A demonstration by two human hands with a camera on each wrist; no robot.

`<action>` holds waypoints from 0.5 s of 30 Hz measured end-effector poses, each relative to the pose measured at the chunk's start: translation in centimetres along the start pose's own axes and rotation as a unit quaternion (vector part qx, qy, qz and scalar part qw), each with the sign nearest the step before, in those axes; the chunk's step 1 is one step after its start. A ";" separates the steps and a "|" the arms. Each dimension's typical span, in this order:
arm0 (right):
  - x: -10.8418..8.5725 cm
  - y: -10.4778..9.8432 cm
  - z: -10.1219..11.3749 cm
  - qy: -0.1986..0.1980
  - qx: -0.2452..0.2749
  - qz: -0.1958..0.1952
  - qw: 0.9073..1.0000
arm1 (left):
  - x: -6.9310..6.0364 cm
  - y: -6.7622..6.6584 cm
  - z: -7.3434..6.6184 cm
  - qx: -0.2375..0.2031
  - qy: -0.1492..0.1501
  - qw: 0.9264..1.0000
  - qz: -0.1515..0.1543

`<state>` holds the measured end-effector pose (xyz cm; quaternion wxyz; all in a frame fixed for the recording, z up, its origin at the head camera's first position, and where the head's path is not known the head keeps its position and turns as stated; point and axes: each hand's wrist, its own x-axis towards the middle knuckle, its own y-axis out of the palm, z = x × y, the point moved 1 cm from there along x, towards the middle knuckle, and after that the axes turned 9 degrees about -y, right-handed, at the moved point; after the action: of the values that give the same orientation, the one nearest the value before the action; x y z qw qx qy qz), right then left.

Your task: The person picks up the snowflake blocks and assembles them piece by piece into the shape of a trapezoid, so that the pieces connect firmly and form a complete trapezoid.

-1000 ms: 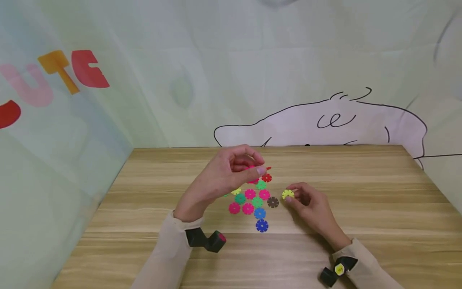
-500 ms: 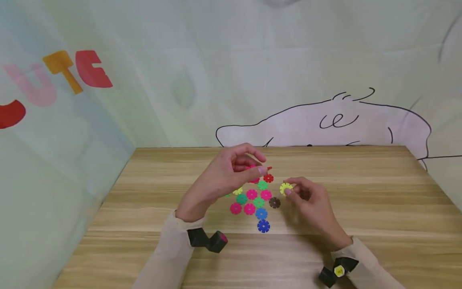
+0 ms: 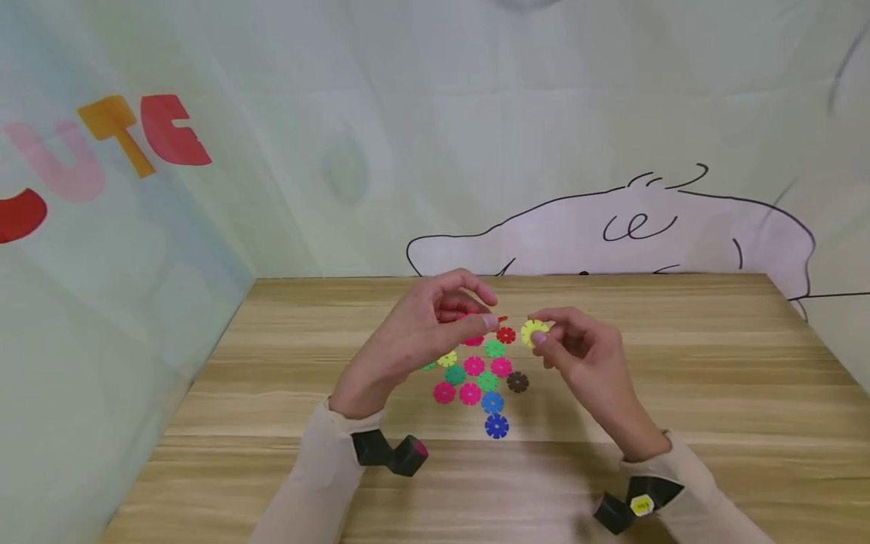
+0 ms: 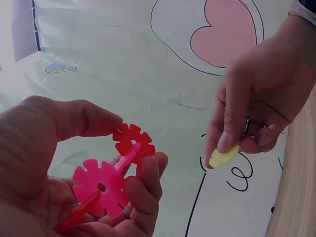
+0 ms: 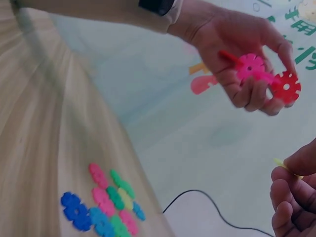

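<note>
My left hand [image 3: 408, 340] is raised over the table, gripping a small chain of interlocked notched plastic snowflake discs. In the left wrist view the chain has a red disc [image 4: 121, 134] at the thumb and fingertips, a pink disc [image 4: 88, 178] facing the camera, another pink one edge-on between them, and a red one edge-on near the palm. Thumb and fingers of my right hand [image 3: 598, 363] pinch a yellow snowflake disc [image 3: 529, 329], held up to the right of the chain and apart from it.
Several loose discs lie between and below the hands on the wooden table [image 3: 714, 423]: pink [image 3: 445, 393], green [image 3: 491, 375], dark blue [image 3: 491, 432], brown [image 3: 513, 384] and red [image 3: 500, 337] among them. A printed cloth backdrop [image 3: 306, 151] rises behind the table.
My right hand has lifted the yellow disc up and slightly left, bringing it nearer the left hand. The left hand stays nearly still with its chain.
</note>
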<state>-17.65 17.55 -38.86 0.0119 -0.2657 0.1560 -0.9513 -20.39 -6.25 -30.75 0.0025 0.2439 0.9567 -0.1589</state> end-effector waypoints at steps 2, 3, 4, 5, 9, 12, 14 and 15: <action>0.2 -0.2 0.6 -0.003 0.005 -0.002 1.000 | 0.0 0.0 0.0 0.001 0.000 1.000 0.000; 0.3 -0.2 0.8 -0.004 0.008 -0.002 1.000 | 0.1 0.0 0.0 0.001 0.000 1.000 0.000; 0.5 -0.2 1.1 -0.004 0.012 -0.002 1.000 | 0.1 0.0 0.1 0.001 0.000 1.000 0.001; 0.5 -0.3 1.3 -0.005 0.014 -0.002 1.000 | 0.1 0.1 0.1 0.000 0.000 1.000 0.001; 0.8 -0.2 2.4 -0.008 0.029 -0.006 1.000 | 0.2 0.1 0.2 -0.002 0.001 1.000 0.003; 0.8 -0.1 3.2 -0.012 0.040 -0.010 0.999 | 0.3 0.1 0.2 -0.002 0.004 1.000 0.004; 0.8 -0.1 3.7 -0.019 0.045 -0.013 0.999 | 0.2 0.1 0.2 -0.001 0.007 1.000 0.005; 0.8 -0.1 3.9 -0.022 0.046 -0.014 0.999 | 0.2 0.1 0.2 0.000 0.008 1.000 0.005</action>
<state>-16.35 16.40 -35.27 0.0138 -0.2878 0.1078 -0.9515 -20.58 -6.14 -30.96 -0.0045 0.2504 0.9553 -0.1569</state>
